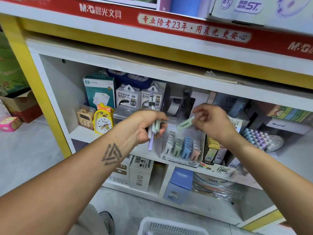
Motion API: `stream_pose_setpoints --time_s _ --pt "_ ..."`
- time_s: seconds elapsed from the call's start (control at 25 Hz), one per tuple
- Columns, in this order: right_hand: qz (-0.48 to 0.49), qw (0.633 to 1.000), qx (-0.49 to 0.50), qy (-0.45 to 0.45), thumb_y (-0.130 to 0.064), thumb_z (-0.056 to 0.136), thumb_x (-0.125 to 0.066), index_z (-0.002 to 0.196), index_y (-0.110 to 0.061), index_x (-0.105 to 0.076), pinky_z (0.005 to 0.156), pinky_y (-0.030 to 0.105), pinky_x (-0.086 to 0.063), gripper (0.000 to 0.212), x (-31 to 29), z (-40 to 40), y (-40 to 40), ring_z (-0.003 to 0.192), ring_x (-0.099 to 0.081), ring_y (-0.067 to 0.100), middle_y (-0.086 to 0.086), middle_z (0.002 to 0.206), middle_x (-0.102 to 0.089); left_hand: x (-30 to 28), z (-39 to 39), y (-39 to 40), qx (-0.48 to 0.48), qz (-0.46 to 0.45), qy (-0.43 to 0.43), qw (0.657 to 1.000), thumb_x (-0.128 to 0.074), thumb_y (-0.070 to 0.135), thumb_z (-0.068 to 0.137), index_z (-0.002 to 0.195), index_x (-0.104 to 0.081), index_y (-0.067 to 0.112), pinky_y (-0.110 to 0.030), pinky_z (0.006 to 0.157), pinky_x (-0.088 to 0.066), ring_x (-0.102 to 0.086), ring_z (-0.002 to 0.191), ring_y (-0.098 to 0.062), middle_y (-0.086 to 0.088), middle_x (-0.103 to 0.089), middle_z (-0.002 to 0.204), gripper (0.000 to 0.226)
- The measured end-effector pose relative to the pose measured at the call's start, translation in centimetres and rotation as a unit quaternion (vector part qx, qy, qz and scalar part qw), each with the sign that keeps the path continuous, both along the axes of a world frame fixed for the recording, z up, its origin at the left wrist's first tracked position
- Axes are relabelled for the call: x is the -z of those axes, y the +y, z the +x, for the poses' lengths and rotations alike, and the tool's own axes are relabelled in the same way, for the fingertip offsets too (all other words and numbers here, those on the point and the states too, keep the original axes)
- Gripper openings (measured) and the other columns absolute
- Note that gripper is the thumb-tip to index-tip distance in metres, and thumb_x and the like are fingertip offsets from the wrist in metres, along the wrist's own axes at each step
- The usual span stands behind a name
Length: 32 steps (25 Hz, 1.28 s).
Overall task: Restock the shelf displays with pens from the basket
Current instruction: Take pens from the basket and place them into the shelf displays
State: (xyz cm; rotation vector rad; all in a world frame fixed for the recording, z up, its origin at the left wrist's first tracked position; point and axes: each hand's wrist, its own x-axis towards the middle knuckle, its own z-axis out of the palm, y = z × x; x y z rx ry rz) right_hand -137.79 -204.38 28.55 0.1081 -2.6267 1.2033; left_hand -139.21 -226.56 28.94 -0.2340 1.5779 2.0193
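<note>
White shelving unit (55,92) with yellow frame (25,65) and red banner (169,26) on pale grey floor (30,158), cardboard box (22,106) leftward.

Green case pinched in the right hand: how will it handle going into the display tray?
The pale green case, pinched in the right hand, looks rigid and flat-sided, so it probably won't bend or roll. It seems light, held by fingertips alone. Its smooth surface may slip, and the clear display tray rows look tight, so neighbours could tip.

Red banner (169,26) reads M&G; boxes (128,97) perhaps "POWER BANK".
</note>
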Motion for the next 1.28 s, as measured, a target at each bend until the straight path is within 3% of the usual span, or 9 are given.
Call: stream_pose_setpoints --time_s 0.12,0.24,0.52,0.72,0.8,0.88,0.96,1.08,1.28 --pt "0.229 0.972 -0.037 0.033 -0.010 0.089 -0.072 0.100 -0.020 -0.072 0.082 0.033 -0.057 0.014 1.2 -0.6 -0.4 0.081 -0.064 0.013 -0.004 0.088 -0.070 -0.3 0.1 -0.2 0.026 0.000 -0.004 1.000 -0.058 0.003 0.091 0.076 -0.056 0.005 -0.018 0.039 -0.046 -0.051 0.046 -0.015 -0.009 -0.059 0.062 0.015" --pt "0.334 0.940 -0.062 0.032 -0.017 0.090 -0.070 0.101 -0.024 -0.073 0.081 0.036 -0.056 0.013 2.5 -0.9 -1.2 0.091 -0.067 0.020 -0.002 0.097 -0.074 -0.4 0.2 -0.3 0.047 0.003 -0.003 0.999 -0.054 0.003 0.091 0.078 -0.055 0.005 -0.019 0.041 -0.048 -0.054 0.048 -0.016 -0.010 -0.060 0.064 0.014" --pt "0.339 0.937 -0.080 -0.003 -0.017 0.087 -0.074 0.100 -0.025 -0.075 0.081 0.034 -0.057 0.016 3.7 -1.1 -1.4 0.089 -0.068 0.015 -0.005 0.099 -0.074 -0.5 0.4 -0.5 0.054 0.035 -0.010 0.998 -0.052 0.002 0.092 0.088 -0.055 0.004 -0.021 0.045 -0.050 -0.058 0.054 -0.016 -0.013 -0.063 0.071 0.005" --pt "0.395 0.909 -0.110 -0.076 -0.019 0.095 -0.061 0.117 -0.028 -0.073 0.090 0.033 -0.052 0.025 3.5 -1.5 -1.9 0.104 -0.061 0.017 -0.006 0.115 -0.067 -0.4 0.5 -0.4 0.074 0.067 -0.011 0.995 -0.048 0.000 0.092 0.097 -0.055 -0.003 -0.022 0.048 -0.052 -0.061 0.061 -0.018 -0.015 -0.066 0.077 0.009" --pt "0.333 0.934 -0.094 -0.090 -0.016 0.097 -0.058 0.119 -0.026 -0.071 0.088 0.031 -0.050 0.028 2.7 -1.6 -2.1 0.102 -0.060 0.014 -0.008 0.114 -0.064 -0.4 0.6 -0.4 0.087 0.069 -0.008 0.994 -0.048 0.000 0.093 0.098 -0.056 -0.004 -0.023 0.049 -0.053 -0.062 0.063 -0.018 -0.016 -0.067 0.078 0.011" --pt "0.061 0.990 -0.050 -0.117 -0.014 0.099 -0.058 0.109 -0.023 -0.075 0.072 0.029 -0.050 0.021 1.3 -1.1 -2.2 0.081 -0.064 0.013 -0.003 0.101 -0.073 -0.4 0.6 -0.2 0.098 0.068 0.002 0.993 -0.047 0.000 0.093 0.098 -0.058 -0.004 -0.023 0.050 -0.053 -0.065 0.063 -0.019 -0.018 -0.069 0.081 0.012" --pt "-0.189 0.969 -0.055 -0.153 -0.023 0.097 -0.063 0.098 -0.013 -0.076 0.057 0.026 -0.045 0.016 -0.4 -0.1 -2.2 0.063 -0.060 0.015 0.011 0.087 -0.075 -0.4 0.7 0.1 0.096 0.062 0.009 0.993 -0.047 -0.001 0.093 0.099 -0.060 -0.004 -0.024 0.050 -0.055 -0.069 0.064 -0.021 -0.019 -0.071 0.084 0.014" --pt "-0.171 0.965 -0.104 -0.168 -0.036 0.085 -0.076 0.090 -0.011 -0.078 0.050 0.021 -0.041 0.026 -1.7 1.0 -2.7 0.059 -0.054 0.010 0.008 0.076 -0.070 -0.5 1.1 0.5 0.107 0.066 0.013 0.992 -0.048 -0.003 0.094 0.102 -0.061 -0.006 -0.028 0.053 -0.059 -0.073 0.069 -0.024 -0.022 -0.073 0.086 0.016" --pt "-0.244 0.952 -0.071 -0.174 -0.006 0.084 -0.074 0.091 0.000 -0.076 0.050 0.021 -0.047 0.009 -2.1 1.6 -2.1 0.058 -0.058 0.012 0.013 0.077 -0.071 -1.1 1.7 0.9 0.122 0.088 -0.009 0.988 -0.047 -0.003 0.096 0.108 -0.057 -0.006 -0.051 0.076 -0.059 -0.074 0.087 -0.033 -0.029 -0.071 0.099 0.016"
